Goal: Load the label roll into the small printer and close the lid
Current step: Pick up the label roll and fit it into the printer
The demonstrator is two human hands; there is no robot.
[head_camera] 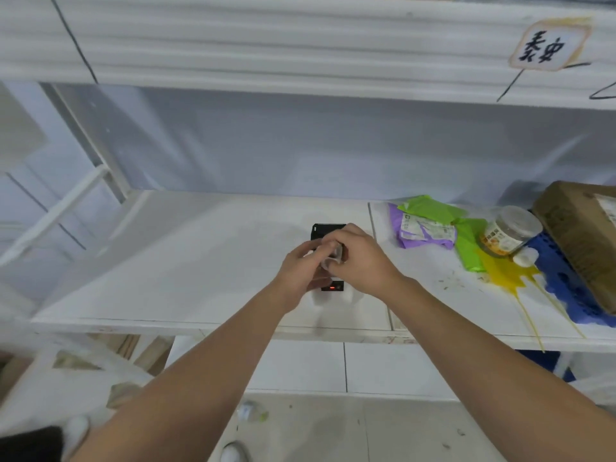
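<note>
While both forearms are reaching in from 6 o'clock, the hands are meeting over the printer [328, 230] near the middle of the white shelf [186, 261]. At about 9 o'clock of that meeting point, the left hand [301, 270] is curling its fingers toward the roll [331, 253], its fingertips seeming to touch the roll's near side, though how firmly they are gripping is hard to tell. The roll is sitting between the two hands, directly above the printer's open body, and whether it is already resting in the bay is hidden. The lid is standing up at 12 o'clock, showing as a black edge behind the fingers. A small red light is glowing on the printer's front panel at 6 o'clock, just below the hands. At 3 o'clock of the roll, the right hand [361, 258] is closing its fingers and thumb around the roll's far side, holding it.

Further toward 3 o'clock, well apart from the printer, green and purple bags [430, 225] are lying on the shelf, then a tipped jar [510, 231] beside a yellow spill [505, 275] (its cap is lying just beside it), and a box [580, 238] is leaning at the right edge.
</note>
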